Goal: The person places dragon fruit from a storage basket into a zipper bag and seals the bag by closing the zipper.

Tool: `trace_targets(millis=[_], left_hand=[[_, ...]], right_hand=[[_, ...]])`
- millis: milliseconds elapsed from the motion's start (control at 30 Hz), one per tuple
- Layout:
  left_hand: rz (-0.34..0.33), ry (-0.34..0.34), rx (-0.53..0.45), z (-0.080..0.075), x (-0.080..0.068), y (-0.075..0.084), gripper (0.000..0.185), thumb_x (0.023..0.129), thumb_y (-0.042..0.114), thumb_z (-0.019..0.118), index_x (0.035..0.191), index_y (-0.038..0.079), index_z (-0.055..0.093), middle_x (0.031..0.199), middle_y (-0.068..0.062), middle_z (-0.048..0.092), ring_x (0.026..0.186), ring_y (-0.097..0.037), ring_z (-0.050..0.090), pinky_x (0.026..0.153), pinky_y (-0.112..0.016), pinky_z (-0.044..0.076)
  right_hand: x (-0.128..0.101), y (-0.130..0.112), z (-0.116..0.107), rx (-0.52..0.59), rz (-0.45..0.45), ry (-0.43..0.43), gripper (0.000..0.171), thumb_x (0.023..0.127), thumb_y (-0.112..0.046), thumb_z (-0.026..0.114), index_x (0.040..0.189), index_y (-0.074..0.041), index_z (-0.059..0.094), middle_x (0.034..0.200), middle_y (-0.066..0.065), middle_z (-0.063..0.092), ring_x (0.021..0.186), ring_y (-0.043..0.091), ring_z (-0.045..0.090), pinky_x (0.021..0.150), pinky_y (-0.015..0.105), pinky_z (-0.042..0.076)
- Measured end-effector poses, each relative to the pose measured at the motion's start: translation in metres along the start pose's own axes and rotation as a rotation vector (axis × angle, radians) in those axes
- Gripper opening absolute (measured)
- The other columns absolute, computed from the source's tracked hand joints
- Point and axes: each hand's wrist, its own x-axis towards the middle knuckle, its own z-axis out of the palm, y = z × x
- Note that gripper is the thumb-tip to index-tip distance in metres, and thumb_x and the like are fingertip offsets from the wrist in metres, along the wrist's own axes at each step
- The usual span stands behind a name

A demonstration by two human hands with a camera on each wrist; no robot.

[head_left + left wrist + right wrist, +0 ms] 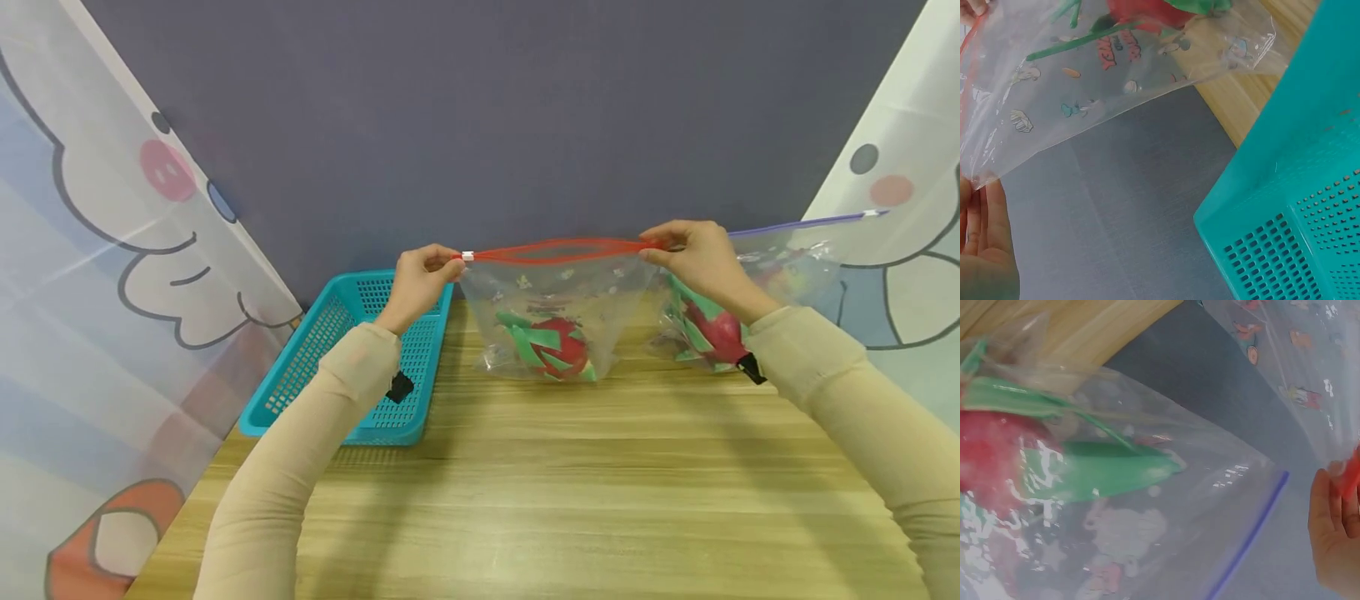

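My left hand (422, 271) pinches the white slider end of the red zip strip (558, 248) on the clear printed plastic bag (551, 312), and my right hand (693, 254) pinches the far end, pulling it taut. The bag stands near the back edge of the wooden bench (525, 492), holding a red-and-green toy dragon fruit (553, 346). I'd judge steady tension matters most (slack jams a slider). A teal perforated plastic basket (348, 367) sits at the left edge; a second, blue-zipped bag (780, 271) stands behind my right wrist.
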Motion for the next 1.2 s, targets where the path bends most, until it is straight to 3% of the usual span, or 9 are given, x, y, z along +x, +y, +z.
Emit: trace_targets(millis=[133,333,533,833,1000,1200], left_hand=[[0.013,0.021,-0.019,0.002,-0.003,-0.002,0.02,0.089,0.021,0.06,0.101,0.006,0.066,0.094,-0.011,0.067,0.086,-0.021,0.065,0.08,-0.03,0.053],[0.031,0.04,-0.027,0.003,-0.007,-0.007,0.018,0.088,0.024,0.061,0.097,0.009,0.067,0.089,-0.008,0.067,0.083,-0.019,0.064,0.077,-0.029,0.053],[0.022,0.031,-0.045,0.003,-0.017,-0.009,0.019,0.088,0.024,0.062,0.097,0.008,0.067,0.09,-0.008,0.068,0.086,-0.022,0.064,0.077,-0.03,0.053],[0.045,0.034,-0.069,0.005,-0.028,-0.015,0.02,0.087,0.024,0.063,0.097,0.007,0.067,0.092,-0.011,0.069,0.088,-0.024,0.065,0.075,-0.031,0.052],[0.094,0.022,-0.124,0.009,-0.035,-0.003,0.019,0.087,0.015,0.063,0.097,0.0,0.067,0.094,-0.018,0.068,0.085,-0.023,0.066,0.075,-0.03,0.053],[0.104,-0.001,-0.147,0.012,-0.048,0.018,0.017,0.087,0.009,0.062,0.095,-0.006,0.066,0.094,-0.025,0.066,0.076,-0.006,0.064,0.074,-0.027,0.053]], right_hand=[[-0.001,-0.012,0.001,0.0,-0.033,-0.046,0.037,0.086,-0.031,0.065,0.117,-0.011,0.062,0.109,0.016,0.065,0.096,0.029,0.062,0.068,0.027,0.049],[-0.002,-0.037,0.015,0.075,-0.146,-0.064,0.039,0.083,-0.024,0.068,0.118,-0.009,0.061,0.115,0.014,0.063,0.105,0.029,0.059,0.083,0.045,0.049],[-0.002,-0.07,0.046,0.127,-0.299,-0.079,0.036,0.081,-0.021,0.071,0.114,-0.008,0.064,0.11,0.01,0.065,0.101,0.025,0.062,0.085,0.041,0.05],[0.001,-0.117,0.084,0.128,-0.333,-0.228,0.036,0.084,-0.023,0.067,0.116,-0.009,0.063,0.113,0.007,0.064,0.101,0.02,0.061,0.087,0.035,0.049],[0.008,-0.129,0.099,0.172,-0.329,-0.256,0.035,0.083,-0.024,0.067,0.115,-0.01,0.064,0.11,0.005,0.065,0.096,0.017,0.063,0.083,0.031,0.051],[0.009,-0.135,0.109,0.148,-0.354,-0.239,0.028,0.082,-0.023,0.068,0.107,-0.009,0.069,0.102,0.005,0.068,0.085,0.016,0.063,0.074,0.029,0.052]])
